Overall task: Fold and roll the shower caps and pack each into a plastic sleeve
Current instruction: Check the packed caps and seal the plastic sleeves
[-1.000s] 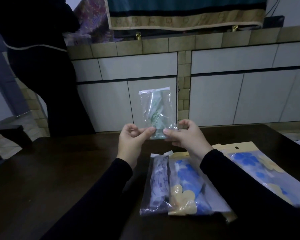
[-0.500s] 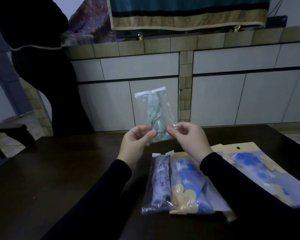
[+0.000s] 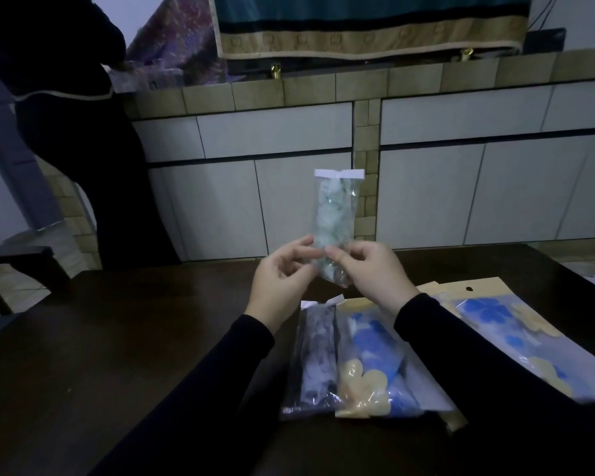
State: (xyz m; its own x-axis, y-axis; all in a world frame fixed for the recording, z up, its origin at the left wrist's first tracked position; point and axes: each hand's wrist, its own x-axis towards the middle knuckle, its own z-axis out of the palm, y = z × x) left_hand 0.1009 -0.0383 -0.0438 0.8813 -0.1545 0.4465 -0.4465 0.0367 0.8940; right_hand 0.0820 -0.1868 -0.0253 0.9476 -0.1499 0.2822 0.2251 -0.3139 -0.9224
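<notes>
Both hands meet above the dark table (image 3: 124, 338): my left hand (image 3: 282, 276) pinches the lower left edge of a clear plastic sleeve (image 3: 335, 228) between thumb and curled fingers, and my right hand (image 3: 371, 269) pinches the lower right edge the same way. I see the sleeve standing upright in the air between them, its white strip (image 3: 339, 173) at the top, with a pale green rolled shower cap (image 3: 334, 218) inside (the print on it is too dim for me to make out). Below my wrists, three more packs lie on the table: a narrow sleeve with a grey patterned cap (image 3: 315, 359) on the left, touching a wider pack with a blue and yellow cap (image 3: 375, 369) beside it, and a large flat blue and yellow pack (image 3: 516, 334) farther right, partly hidden by my right sleeve. Beyond the table stands a tiled counter (image 3: 364, 87) with white cabinet doors (image 3: 213, 207), and a person in dark clothes (image 3: 66, 115) stands at its left end.
</notes>
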